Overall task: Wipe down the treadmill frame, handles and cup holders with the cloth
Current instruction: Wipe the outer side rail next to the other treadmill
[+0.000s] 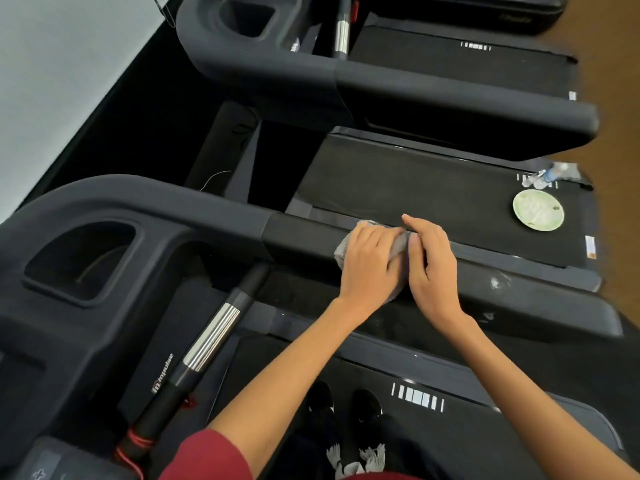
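Nearest the lens, a red sleeve (207, 455) is seen at the bottom edge, with dark shoes (346, 403) on the belt below. From there the bare forearms are carried up to the job itself: a grey cloth (398, 245) is draped over the side handle (519, 292) of the treadmill, about midway along it. The left hand (367, 265) is laid over the cloth with fingers curled round it and the rail; the right hand (433, 271) is set just beside it, fingers bent over the cloth's other end, so the two hands are held together, both clamped on the cloth.

White smudges (498, 280) are still visible further along the handle, towards its free end. For the step to be done well, the cloth should be kept wrapped round the rail and drawn along it under steady pressure, so those marks are taken too. The cup holder (83, 258) sits well off to the left, apparently awaiting attention. On the neighbouring belt, a green plate (538, 210) and a bottle (547, 174) are left well apart from the work.
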A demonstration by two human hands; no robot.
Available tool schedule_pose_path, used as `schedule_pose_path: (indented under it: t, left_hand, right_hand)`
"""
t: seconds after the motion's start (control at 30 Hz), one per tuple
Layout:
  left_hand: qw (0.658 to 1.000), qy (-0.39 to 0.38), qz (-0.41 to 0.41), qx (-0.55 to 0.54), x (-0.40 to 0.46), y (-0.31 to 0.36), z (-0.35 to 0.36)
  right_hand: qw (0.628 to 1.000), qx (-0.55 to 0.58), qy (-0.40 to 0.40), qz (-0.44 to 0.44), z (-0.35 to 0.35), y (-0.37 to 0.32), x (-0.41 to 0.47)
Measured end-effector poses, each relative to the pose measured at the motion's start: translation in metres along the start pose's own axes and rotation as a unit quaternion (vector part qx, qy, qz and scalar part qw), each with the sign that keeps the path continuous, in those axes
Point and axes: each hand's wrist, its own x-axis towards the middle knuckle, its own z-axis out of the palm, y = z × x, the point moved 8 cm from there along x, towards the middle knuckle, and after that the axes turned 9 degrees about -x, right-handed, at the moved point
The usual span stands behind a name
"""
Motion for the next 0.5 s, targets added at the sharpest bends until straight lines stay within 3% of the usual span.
schedule_pose_path:
  t: [0.1,0.17,0.23,0.3,0.4,0.5]
  left_hand:
    - [0.985,-0.055,-0.046,-0.16,0.001,0.005,-0.004]
    - [0.943,-0.064,-0.122,-0.302,-0.001,-0.006,-0.013]
    - [0.897,-0.02,-0.196,-0.395,-0.002,-0.022,-0.028]
    - [0.902,0.045,-0.206,-0.378,-0.001,-0.036,-0.046]
    - [0.957,0.097,-0.154,-0.227,0.0,-0.051,-0.069]
    - [0.981,0.037,-0.148,-0.118,0.002,-0.069,-0.068]
  right_hand:
    - [0.999,0.042,0.019,0.001,-0.004,-0.015,-0.005]
    - [0.999,0.046,0.009,0.005,0.0,-0.024,-0.007]
    - [0.998,0.049,-0.041,0.012,0.014,-0.032,-0.008]
    - [0.996,-0.017,-0.089,0.004,0.03,-0.036,-0.011]
    - [0.976,-0.185,-0.101,-0.051,0.047,-0.036,-0.013]
    - [0.955,-0.266,-0.1,-0.09,0.058,-0.032,-0.008]
